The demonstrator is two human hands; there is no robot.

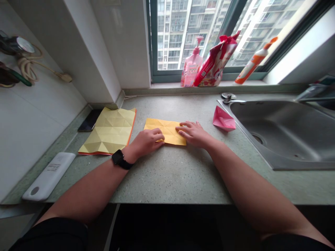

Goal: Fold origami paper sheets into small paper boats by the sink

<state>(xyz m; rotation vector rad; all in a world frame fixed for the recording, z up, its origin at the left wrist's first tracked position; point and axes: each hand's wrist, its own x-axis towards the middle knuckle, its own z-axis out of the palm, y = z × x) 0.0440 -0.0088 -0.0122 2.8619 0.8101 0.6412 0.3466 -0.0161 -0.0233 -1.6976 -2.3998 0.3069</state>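
Note:
A folded sheet of yellow origami paper [167,131] lies flat on the speckled stone counter [167,174], its creases showing. My left hand [148,141] rests on its left end, fingers together and pressing it down. A black smartwatch [118,158] sits on that wrist. My right hand [193,134] lies across the paper's right part, with fingers slightly spread. To the left, a large creased yellow sheet [108,130] with an orange edge lies unfolded, and neither hand touches it. A folded pink paper piece [223,119] sits beyond my right hand.
A steel sink [282,132] fills the right of the counter. A black phone [90,120] and a white oblong device [49,176] lie at the left. A pink pump bottle [192,62], a red packet [216,62] and an orange-and-white bottle [253,62] stand on the windowsill.

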